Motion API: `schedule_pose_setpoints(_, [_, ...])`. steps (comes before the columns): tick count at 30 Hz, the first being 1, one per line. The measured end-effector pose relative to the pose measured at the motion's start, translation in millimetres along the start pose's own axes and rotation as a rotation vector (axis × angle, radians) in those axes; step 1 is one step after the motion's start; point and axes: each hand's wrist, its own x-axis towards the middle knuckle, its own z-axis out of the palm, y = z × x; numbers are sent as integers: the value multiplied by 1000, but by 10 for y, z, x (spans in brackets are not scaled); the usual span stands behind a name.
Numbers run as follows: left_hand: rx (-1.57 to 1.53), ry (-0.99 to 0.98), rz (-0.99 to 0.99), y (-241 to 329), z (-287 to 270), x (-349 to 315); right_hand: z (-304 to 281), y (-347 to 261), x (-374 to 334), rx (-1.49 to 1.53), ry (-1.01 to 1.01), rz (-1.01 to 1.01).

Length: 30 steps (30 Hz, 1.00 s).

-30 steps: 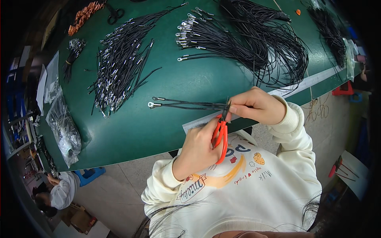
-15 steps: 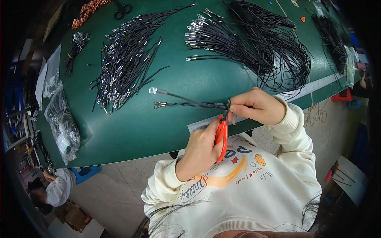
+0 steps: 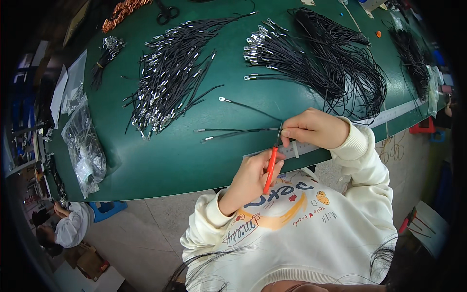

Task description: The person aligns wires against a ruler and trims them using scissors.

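My left hand (image 3: 245, 181) is closed around scissors with red handles (image 3: 270, 171). Their blades point up toward my right hand (image 3: 316, 128), which pinches several black wires (image 3: 241, 131) between thumb and fingers. The wires stretch out to the left over the green table, with metal terminals on their far ends. One wire (image 3: 250, 108) splays upward, apart from the others, and ends in a ring terminal (image 3: 222, 99). The blades meet the wires right beside my right fingertips. Whether the blades are parted cannot be made out.
A pile of short black wires (image 3: 168, 80) lies left on the green table (image 3: 160, 168). Long black wires (image 3: 335, 63) spread at the back right. A ruler (image 3: 384, 116) runs along the near edge. Plastic bags (image 3: 85, 151) lie far left. Another person (image 3: 73, 226) sits beyond the lower-left edge.
The held wires have fanned apart, with one wire now swung upward from the rest. The scissors have turned slightly, their handles seen more edge-on. The whole view has shifted a little.
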Motion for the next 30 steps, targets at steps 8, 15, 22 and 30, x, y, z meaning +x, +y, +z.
schedule_pose_setpoints(8, [565, 425, 312, -49, -439, -92, -1, 9, -112, -55, 1, 1])
schedule_pose_setpoints(15, [1049, 379, 376, 71, -940, 475, 138, 182, -456, -347, 113, -79])
schedule_pose_setpoints(22, [1231, 644, 321, 26, -1171, 643, -23, 386, -847, -679, 346, 453])
schedule_pose_setpoints(30, [1007, 776, 185, -1, -1126, 73, -70, 250, -640, -637, 709, -39])
